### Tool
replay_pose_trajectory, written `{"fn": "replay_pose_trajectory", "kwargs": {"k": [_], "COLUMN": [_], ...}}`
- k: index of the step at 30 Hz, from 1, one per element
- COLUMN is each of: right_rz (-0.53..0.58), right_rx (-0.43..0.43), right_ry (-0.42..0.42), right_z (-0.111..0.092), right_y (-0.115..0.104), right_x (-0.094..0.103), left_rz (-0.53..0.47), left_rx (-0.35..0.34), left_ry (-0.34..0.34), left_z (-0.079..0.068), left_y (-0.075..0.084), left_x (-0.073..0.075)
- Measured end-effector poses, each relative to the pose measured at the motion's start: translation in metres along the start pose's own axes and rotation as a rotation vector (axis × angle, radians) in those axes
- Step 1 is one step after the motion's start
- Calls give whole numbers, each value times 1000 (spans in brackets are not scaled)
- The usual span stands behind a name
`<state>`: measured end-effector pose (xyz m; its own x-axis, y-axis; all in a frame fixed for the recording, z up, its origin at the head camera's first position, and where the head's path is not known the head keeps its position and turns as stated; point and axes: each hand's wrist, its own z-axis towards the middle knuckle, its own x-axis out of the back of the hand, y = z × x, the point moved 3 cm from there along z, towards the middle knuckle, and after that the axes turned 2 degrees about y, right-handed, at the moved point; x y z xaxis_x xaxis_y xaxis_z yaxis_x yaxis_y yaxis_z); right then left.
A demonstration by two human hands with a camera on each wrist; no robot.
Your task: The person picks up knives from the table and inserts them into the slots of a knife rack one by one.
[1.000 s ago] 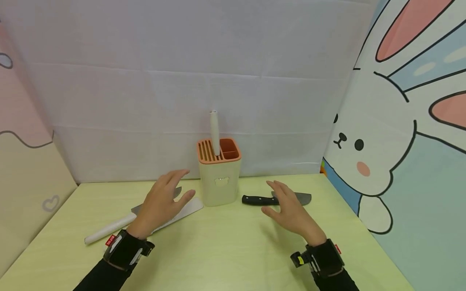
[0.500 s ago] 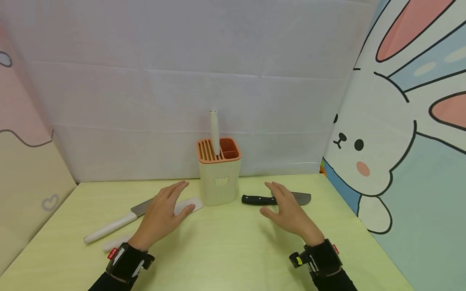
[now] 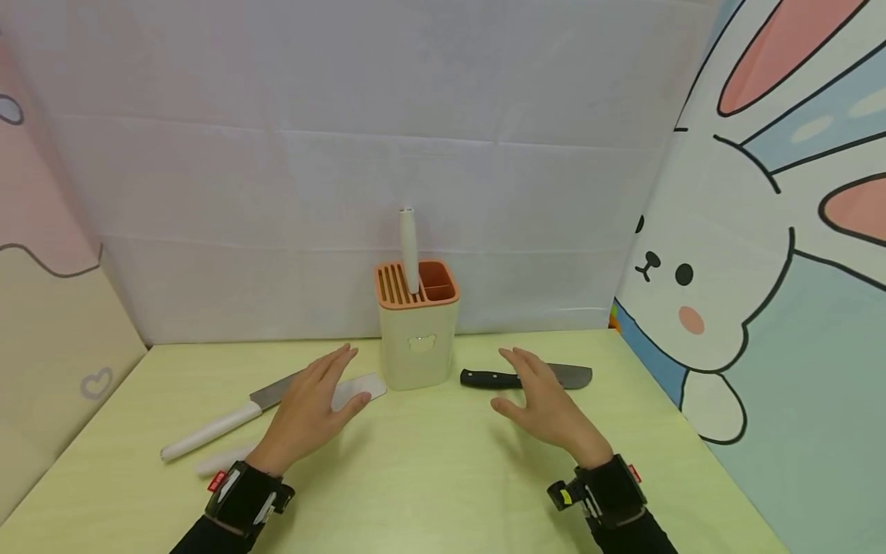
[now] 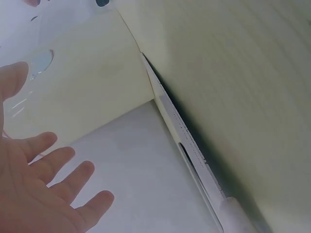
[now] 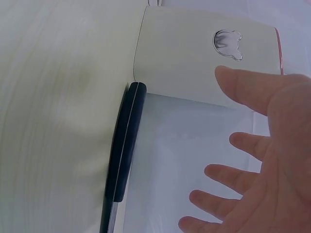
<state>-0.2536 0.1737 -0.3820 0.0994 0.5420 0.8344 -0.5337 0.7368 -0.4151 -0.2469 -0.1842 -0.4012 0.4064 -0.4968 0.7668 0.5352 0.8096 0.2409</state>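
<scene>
My left hand (image 3: 309,412) hovers over two white-handled knives on the table, its fingers spread and nothing in it. One is a knife (image 3: 214,431) with a grey blade; the other is a knife (image 3: 360,388) with a pale, broad blade, partly covered by the hand. On the right, my right hand (image 3: 550,408) is held above a black-handled knife (image 3: 487,379), fingers apart and holding nothing. Between the hands stands a cream knife block (image 3: 418,354) with an orange slotted top. A white handle (image 3: 409,250) sticks up from one slot.
The pale yellow-green table (image 3: 443,485) ends at a white cloth backdrop (image 3: 277,192). A rabbit-print panel (image 3: 720,308) borders the right side, and a pink and cream panel (image 3: 55,346) the left.
My left hand has come down and slightly nearer, uncovering more of the grey blade and part of the second white handle. The right hand has shifted only slightly left.
</scene>
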Motion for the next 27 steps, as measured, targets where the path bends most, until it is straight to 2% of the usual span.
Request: {"fn": "replay_pose_trajectory", "kwargs": {"k": [6, 14, 22, 27], "right_rz": [-30, -91, -64, -129], "right_rx": [4, 66, 78, 87], "right_ry": [-27, -37, -150, -146], "right_z": [4, 15, 31, 39], "right_y": [-2, 5, 22, 33], "right_x": [-3, -2, -19, -27], "left_rz": [-6, -13, -13, -14], "left_rx": [-4, -5, -11, -19], "left_ry": [7, -6, 6, -1], "left_z": [1, 0, 0, 1], "left_y": [1, 3, 4, 4], "left_x": [1, 1, 1, 1]}}
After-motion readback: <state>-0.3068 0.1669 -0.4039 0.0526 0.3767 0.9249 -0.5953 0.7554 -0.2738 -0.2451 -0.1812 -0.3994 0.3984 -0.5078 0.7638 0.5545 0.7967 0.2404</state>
